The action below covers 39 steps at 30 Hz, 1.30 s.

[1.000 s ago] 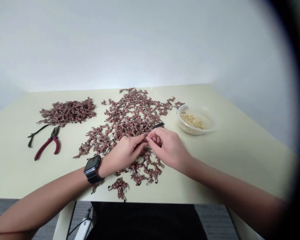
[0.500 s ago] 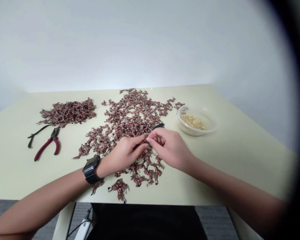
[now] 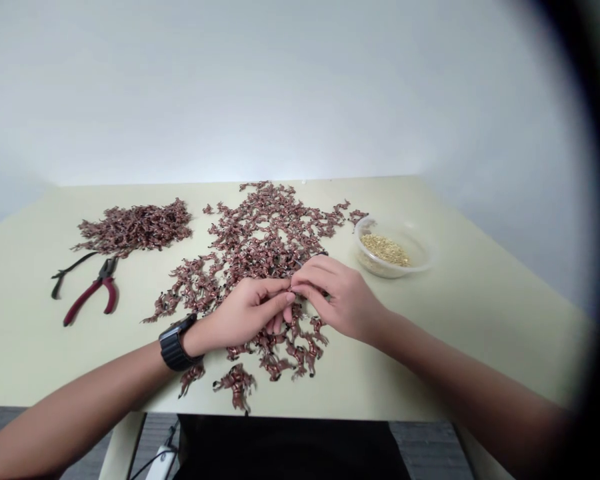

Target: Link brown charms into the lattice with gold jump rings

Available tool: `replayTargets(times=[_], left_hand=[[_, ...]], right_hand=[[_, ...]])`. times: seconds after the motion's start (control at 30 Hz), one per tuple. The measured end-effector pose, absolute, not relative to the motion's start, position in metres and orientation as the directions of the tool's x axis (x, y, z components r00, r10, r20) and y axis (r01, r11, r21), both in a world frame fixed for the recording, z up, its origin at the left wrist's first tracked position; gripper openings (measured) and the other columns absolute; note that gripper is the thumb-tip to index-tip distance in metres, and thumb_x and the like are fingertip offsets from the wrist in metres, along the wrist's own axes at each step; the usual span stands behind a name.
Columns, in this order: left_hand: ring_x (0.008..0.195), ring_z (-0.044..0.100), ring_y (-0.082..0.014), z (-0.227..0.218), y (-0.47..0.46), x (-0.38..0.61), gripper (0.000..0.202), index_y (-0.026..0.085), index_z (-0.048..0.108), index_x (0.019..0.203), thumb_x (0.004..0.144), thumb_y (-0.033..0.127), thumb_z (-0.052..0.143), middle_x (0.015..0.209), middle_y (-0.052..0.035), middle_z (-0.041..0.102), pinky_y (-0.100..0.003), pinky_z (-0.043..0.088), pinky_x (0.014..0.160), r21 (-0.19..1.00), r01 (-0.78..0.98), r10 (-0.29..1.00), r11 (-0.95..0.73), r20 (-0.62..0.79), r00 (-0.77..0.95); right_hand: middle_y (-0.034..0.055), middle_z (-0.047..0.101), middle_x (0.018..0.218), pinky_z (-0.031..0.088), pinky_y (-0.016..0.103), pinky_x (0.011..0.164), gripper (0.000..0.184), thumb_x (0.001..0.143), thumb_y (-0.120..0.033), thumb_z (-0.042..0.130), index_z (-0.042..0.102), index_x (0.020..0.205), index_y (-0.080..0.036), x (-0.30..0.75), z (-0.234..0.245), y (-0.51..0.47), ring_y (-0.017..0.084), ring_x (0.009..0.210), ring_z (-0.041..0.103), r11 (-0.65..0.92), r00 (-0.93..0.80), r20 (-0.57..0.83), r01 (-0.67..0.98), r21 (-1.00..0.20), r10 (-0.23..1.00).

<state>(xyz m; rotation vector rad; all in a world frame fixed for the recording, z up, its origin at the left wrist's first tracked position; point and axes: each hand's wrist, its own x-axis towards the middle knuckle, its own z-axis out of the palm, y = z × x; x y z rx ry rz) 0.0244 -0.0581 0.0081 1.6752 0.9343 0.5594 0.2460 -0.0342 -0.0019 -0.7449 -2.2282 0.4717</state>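
My left hand (image 3: 253,307), with a watch on its wrist, is closed in a pinch over the middle of the table. My right hand (image 3: 343,297) meets it there, its thumb and fingers pressed together. What sits between the fingertips is too small and covered to make out. A thin, dark-ended tool (image 3: 321,254) shows just behind my right fingers; whether that hand holds it I cannot tell. Beneath and around both hands spreads a loose pile of small brown animal figurines (image 3: 260,233), horse-like with dark feet. One figurine (image 3: 236,385) lies near the front edge.
A second heap of figurines (image 3: 135,227) lies at the back left. In front of it are red-handled pliers (image 3: 97,287) and a slim black tool (image 3: 67,272). A clear plastic bowl (image 3: 420,267) on the right holds small gold-coloured pieces (image 3: 385,249). A wall stands behind the table (image 3: 360,393).
The view has shifted slightly. Both hands stay together at the same place, with the left fingers a little more extended and the right fingers more curled over.
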Motion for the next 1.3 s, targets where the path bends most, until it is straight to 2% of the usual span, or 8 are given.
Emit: replayTargets(times=[0.17, 0.37, 0.53, 0.73, 0.93, 1.03, 1.1, 1.3], left_hand=[[0.058, 0.061, -0.011, 0.014, -0.06, 0.026, 0.038, 0.014, 0.066, 0.091, 0.105, 0.045, 0.049, 0.072, -0.0038, 0.068, -0.022, 0.05, 0.057, 0.96, 0.265, 0.795, -0.089, -0.092, 0.6], [0.061, 0.064, -0.0111, 0.014, -0.066, 0.029, 0.03, 0.017, 0.066, 0.108, 0.106, 0.04, 0.047, 0.079, -0.0023, 0.07, -0.02, 0.05, 0.058, 0.866, 0.411, 0.851, -0.285, 0.031, 0.523], [0.06, 0.061, -0.0103, 0.013, -0.068, 0.03, 0.029, 0.018, 0.066, 0.112, 0.107, 0.037, 0.045, 0.074, 0.0, 0.068, -0.019, 0.048, 0.059, 0.779, 0.515, 0.877, -0.358, 0.09, 0.473], [0.059, 0.066, -0.0104, 0.013, -0.064, 0.027, 0.031, 0.017, 0.065, 0.108, 0.106, 0.042, 0.046, 0.079, -0.0017, 0.071, -0.02, 0.052, 0.056, 0.894, 0.391, 0.853, -0.218, -0.02, 0.521], [0.054, 0.062, -0.0106, 0.012, -0.062, 0.026, 0.04, 0.014, 0.065, 0.091, 0.104, 0.049, 0.049, 0.071, -0.0031, 0.068, -0.021, 0.051, 0.053, 0.964, 0.261, 0.809, -0.048, -0.115, 0.577], [0.059, 0.06, -0.0105, 0.013, -0.062, 0.024, 0.038, 0.015, 0.065, 0.092, 0.105, 0.046, 0.049, 0.075, -0.0032, 0.067, -0.023, 0.05, 0.057, 0.982, 0.188, 0.806, -0.018, -0.097, 0.585], [0.059, 0.056, -0.0104, 0.011, -0.061, 0.023, 0.036, 0.015, 0.065, 0.094, 0.105, 0.045, 0.048, 0.071, -0.001, 0.061, -0.023, 0.047, 0.057, 0.993, 0.119, 0.805, 0.007, -0.076, 0.589], [0.05, 0.045, -0.0091, 0.008, -0.059, 0.019, 0.031, 0.017, 0.059, 0.107, 0.107, 0.044, 0.043, 0.064, 0.0041, 0.05, -0.024, 0.038, 0.053, 0.996, 0.039, 0.752, 0.076, -0.083, 0.654]], right_hand=[[0.0068, 0.065, 0.09, 0.049, 0.037, 0.076, 0.012, 0.098, -0.017, 0.052, 0.062, 0.095, -0.022, 0.249, -0.001, -0.033, 0.021, 0.085, 0.058, 0.805, -0.623, 0.52, 0.362, -0.47, 0.584], [0.0009, 0.067, 0.075, 0.048, 0.029, 0.061, 0.01, 0.095, -0.027, 0.062, 0.063, 0.087, -0.021, 0.236, 0.002, -0.047, 0.015, 0.064, 0.06, 0.422, -0.364, 0.284, 0.393, -0.817, 0.887], [0.0015, 0.071, 0.078, 0.047, 0.028, 0.055, 0.017, 0.093, -0.036, 0.065, 0.069, 0.087, -0.021, 0.233, 0.004, -0.05, 0.015, 0.063, 0.062, 0.196, -0.317, 0.095, 0.305, -0.932, 0.944], [0.0008, 0.072, 0.08, 0.051, 0.031, 0.066, 0.01, 0.095, -0.03, 0.064, 0.068, 0.09, -0.023, 0.24, 0.0, -0.042, 0.016, 0.07, 0.064, 0.372, -0.365, 0.223, 0.413, -0.831, 0.904], [0.0056, 0.07, 0.091, 0.052, 0.037, 0.081, 0.012, 0.099, -0.02, 0.054, 0.065, 0.095, -0.023, 0.247, -0.002, -0.035, 0.02, 0.085, 0.062, 0.755, -0.563, 0.518, 0.361, -0.547, 0.644], [0.0044, 0.066, 0.089, 0.054, 0.032, 0.07, 0.005, 0.095, -0.022, 0.061, 0.063, 0.1, -0.023, 0.249, 0.003, -0.035, 0.018, 0.08, 0.061, 0.596, -0.467, 0.412, 0.37, -0.712, 0.782], [0.0055, 0.065, 0.097, 0.055, 0.029, 0.063, 0.019, 0.094, -0.022, 0.063, 0.063, 0.112, -0.025, 0.249, 0.007, -0.035, 0.018, 0.082, 0.064, 0.45, -0.44, 0.291, 0.317, -0.835, 0.849], [0.0041, 0.065, 0.1, 0.058, 0.029, 0.058, 0.014, 0.094, -0.026, 0.063, 0.067, 0.107, -0.025, 0.252, 0.01, -0.032, 0.015, 0.071, 0.066, 0.221, -0.562, 0.083, 0.182, -0.958, 0.823]])
